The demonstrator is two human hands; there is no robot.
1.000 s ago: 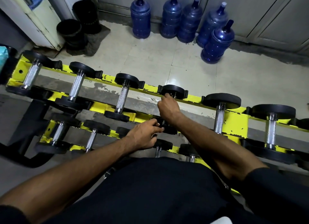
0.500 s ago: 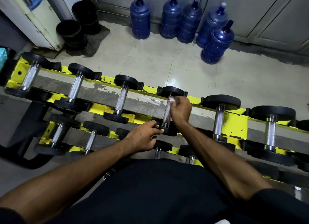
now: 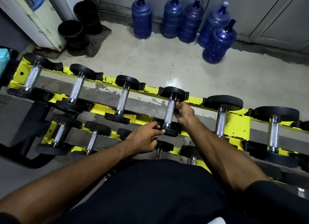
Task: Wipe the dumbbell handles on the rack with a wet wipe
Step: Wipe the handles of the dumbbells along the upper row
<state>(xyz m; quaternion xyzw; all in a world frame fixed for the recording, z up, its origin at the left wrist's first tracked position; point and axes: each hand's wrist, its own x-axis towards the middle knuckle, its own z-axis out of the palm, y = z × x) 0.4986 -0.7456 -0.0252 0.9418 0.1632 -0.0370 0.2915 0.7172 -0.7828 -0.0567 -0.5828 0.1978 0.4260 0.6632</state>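
Note:
A yellow two-tier rack (image 3: 237, 122) holds a row of black-headed dumbbells with knurled steel handles. The fourth dumbbell's handle (image 3: 170, 112) lies bare along most of its length. My right hand (image 3: 184, 111) sits at the handle's right side near the far head, its fingers curled against the steel. The wet wipe stays hidden inside those fingers. My left hand (image 3: 147, 138) grips the rim of that dumbbell's near head (image 3: 168, 131).
Other dumbbells lie to the left (image 3: 122, 99) and right (image 3: 221, 122) on the top tier, with smaller ones on the lower tier (image 3: 92, 141). Several blue water jugs (image 3: 217, 41) stand on the tiled floor beyond. Black buckets (image 3: 73, 33) sit at the back left.
My right hand came off the top of the handle and now sits at its right side near the far head, so the steel shows. My left hand kept its hold.

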